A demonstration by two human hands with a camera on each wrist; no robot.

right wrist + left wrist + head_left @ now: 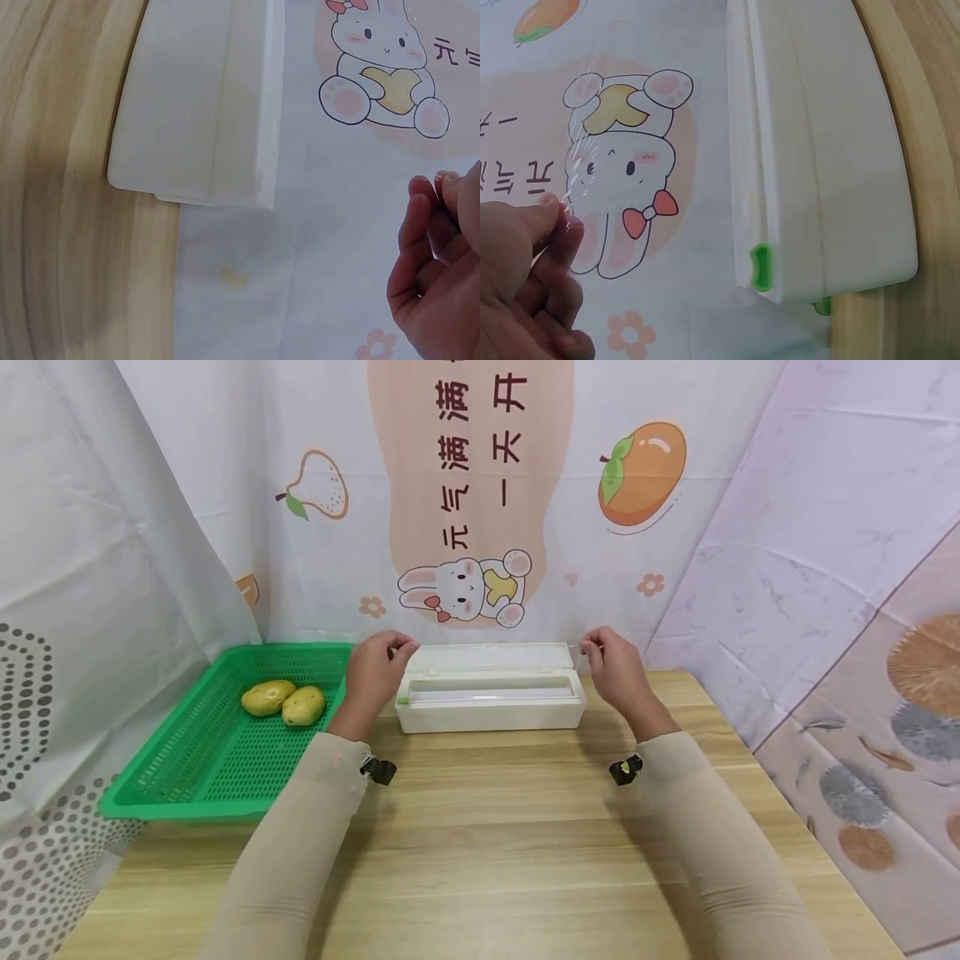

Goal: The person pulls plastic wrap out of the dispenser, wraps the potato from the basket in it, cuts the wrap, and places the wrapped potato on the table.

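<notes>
A white cling film dispenser box [491, 717] sits at the back of the table, its lid [558, 656] raised. Inside lies a pale roll [491, 694], and a small green slider [760, 268] sits at the left end. My left hand [375, 672] pinches the edge of clear cling film [583, 142] between thumb and fingertips, above the box's left end. Beyond the right end, my right hand [618, 675] pinches too, with a faint bit of film at its fingertips. The film is nearly invisible between the hands.
To the left stands a green plastic basket [225, 808] holding two yellow mangoes [303, 706]. A printed cloth [315, 568] hangs right behind the box. More cloth [802, 602] bounds the right side of the wooden table [495, 852].
</notes>
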